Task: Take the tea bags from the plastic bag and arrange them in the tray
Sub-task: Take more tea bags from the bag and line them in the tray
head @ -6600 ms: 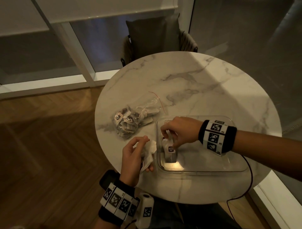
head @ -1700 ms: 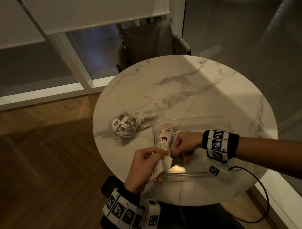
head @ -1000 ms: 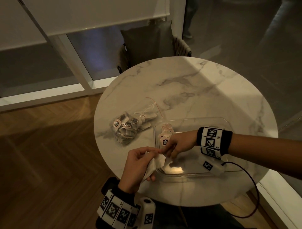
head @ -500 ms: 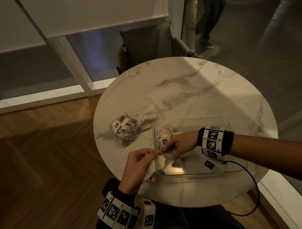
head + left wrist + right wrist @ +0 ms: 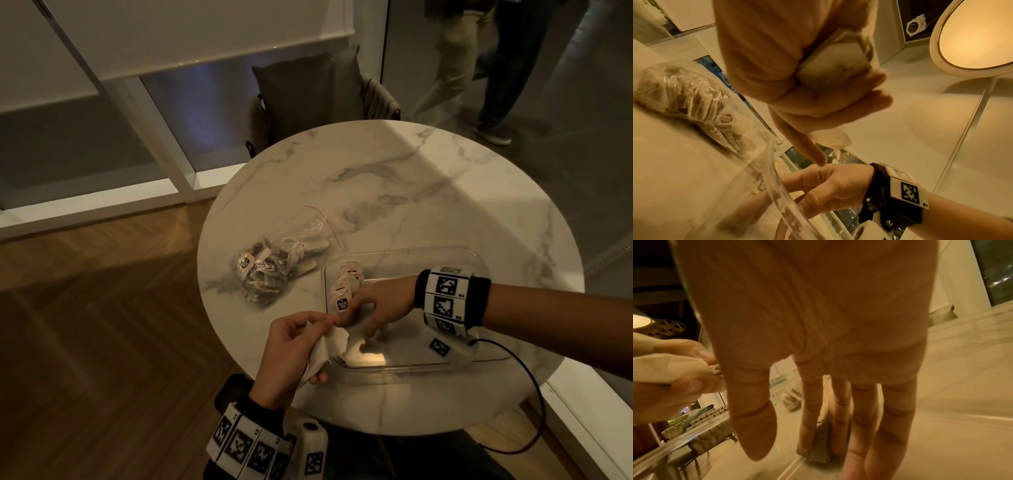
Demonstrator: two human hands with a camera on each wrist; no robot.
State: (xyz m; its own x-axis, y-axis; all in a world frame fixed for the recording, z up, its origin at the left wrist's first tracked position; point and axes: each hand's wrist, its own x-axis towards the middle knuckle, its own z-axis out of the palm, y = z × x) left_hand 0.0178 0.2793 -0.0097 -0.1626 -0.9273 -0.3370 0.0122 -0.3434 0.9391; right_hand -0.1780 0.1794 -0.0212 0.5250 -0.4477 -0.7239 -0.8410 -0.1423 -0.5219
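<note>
Risk entry: your right hand (image 5: 378, 306), fingers spread loose inside the tray (image 5: 445, 359) near the worktop's near edge, is crowding the standing tea bags (image 5: 344, 291) and risking toppling them, while your left hand (image 5: 291, 353) is clutching more and the plastic bag (image 5: 274, 270) is lying toward the left edge.

I see dim warm head view, glare patch on tray (image 5: 404, 371); wrist views orange-tinted, close fingers blurred, edges warped.

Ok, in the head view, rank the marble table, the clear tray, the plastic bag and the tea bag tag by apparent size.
1. marble table
2. clear tray
3. plastic bag
4. tea bag tag
</note>
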